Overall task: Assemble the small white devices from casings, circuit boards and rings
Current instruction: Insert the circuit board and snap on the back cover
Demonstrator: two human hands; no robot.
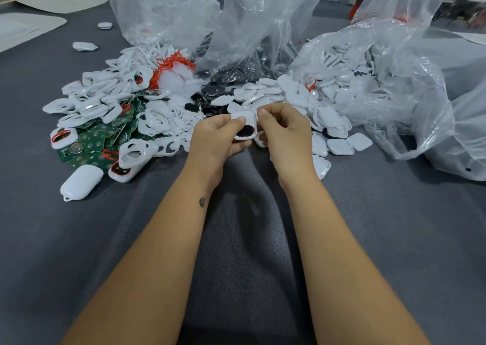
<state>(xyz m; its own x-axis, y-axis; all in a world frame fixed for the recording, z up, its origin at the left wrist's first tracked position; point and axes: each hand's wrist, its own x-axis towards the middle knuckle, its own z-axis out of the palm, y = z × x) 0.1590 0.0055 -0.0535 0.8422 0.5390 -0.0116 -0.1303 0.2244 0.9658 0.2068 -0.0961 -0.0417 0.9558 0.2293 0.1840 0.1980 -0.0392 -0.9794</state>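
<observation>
Two hands: both work one part, raised just above the grey cloth-covered table (244, 239) near its middle.
Left hand (215, 139): fingers curled under the small white plastic casing with a black insert and red ring (245, 129), thumb pressed on its upper face.
Right hand (285, 131): thumb and forefinger pinch the casing's right edge; whether they also hold a second part cannot be told.
Handling, casing: judged light and stiff, a smooth moulded shell likely to slip; best held by its side edges, leaving the open face clear. The ring looks soft and could pop out under uneven pressure.
Closed white device (82, 182): lies alone toward the table's left edge, nearer than the heaps.
Green circuit boards (97, 139): heaped left of the hands; thin, probably fragile, edge hold advised.
White open casing frames (110, 92): piled beyond the boards.
White casing lids (339, 144): scattered right of the hands.
Clear plastic bags (381, 81): along the far edge, holding more parts.
</observation>
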